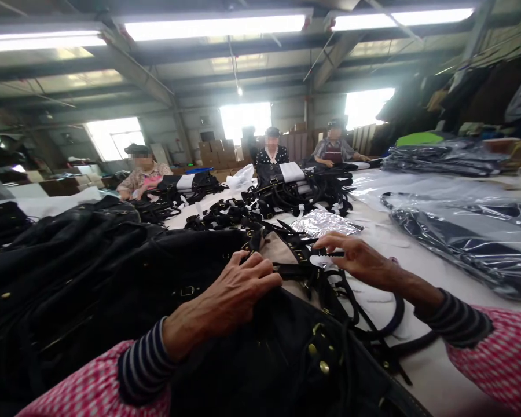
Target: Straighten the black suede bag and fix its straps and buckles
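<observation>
Left hand [238, 289] lies palm-down on a black bag [260, 353] at the near edge of the tabletop [443, 382]; fingers curled together, tips pressing the bag's upper edge where a black strap [293, 269] leaves it. Right hand [356, 258] hovers just right of the left, thumb and forefinger pinched on the same strap near a small white tag [318, 260]; remaining fingers [330, 240] spread apart above it. The strap runs between the two hands, then loops down toward the near edge. Brass studs [319, 350] visible on the bag. Heap of black bags [69, 272] at the left edge; bagged dark items in clear plastic [469, 231] at the right. Three other persons sit at the far edge, behind strap piles [299, 194]
</observation>
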A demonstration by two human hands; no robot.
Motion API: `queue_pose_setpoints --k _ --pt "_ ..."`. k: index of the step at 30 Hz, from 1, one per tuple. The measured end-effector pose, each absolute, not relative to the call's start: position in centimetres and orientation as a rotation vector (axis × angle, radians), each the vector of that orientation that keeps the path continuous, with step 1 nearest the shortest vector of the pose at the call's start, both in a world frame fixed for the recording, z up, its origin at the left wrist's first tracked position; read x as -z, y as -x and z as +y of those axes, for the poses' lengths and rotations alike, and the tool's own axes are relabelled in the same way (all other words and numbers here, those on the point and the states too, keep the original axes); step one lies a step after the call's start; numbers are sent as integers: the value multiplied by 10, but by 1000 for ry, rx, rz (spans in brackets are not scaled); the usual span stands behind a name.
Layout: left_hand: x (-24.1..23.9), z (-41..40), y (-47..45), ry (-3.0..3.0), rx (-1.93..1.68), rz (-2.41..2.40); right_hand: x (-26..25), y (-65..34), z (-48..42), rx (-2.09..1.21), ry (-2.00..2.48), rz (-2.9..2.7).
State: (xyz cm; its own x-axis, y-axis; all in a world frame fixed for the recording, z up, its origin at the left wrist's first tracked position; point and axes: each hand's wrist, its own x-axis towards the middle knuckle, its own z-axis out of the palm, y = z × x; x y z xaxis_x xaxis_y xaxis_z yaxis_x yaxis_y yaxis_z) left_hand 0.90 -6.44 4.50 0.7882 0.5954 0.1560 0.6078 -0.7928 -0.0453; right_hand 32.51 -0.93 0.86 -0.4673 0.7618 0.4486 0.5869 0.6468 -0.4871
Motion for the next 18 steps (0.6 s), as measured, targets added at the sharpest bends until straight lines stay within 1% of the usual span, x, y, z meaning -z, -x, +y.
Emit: queue_pose_setpoints --k 3,6,9,12,15,18 --pt "-59 -67 -8 2860 196 -1025 18 -324 -12 -96 956 -2469" --pt "-76 -70 -6 2828 140 -1000 29 -315 -14 107 988 -2515" --pt "-81 -75 -6 2810 59 -951 23 -315 -12 249 945 -2522" --pt "-74 -78 -10 2788 39 -914 5 -321 -7 414 873 -2412" --pt "-73 -78 -13 2751 20 -808 -15 -315 11 460 780 -2282" --pt "-87 -76 -9 2679 84 -709 -23 -284 43 316 546 -2290"
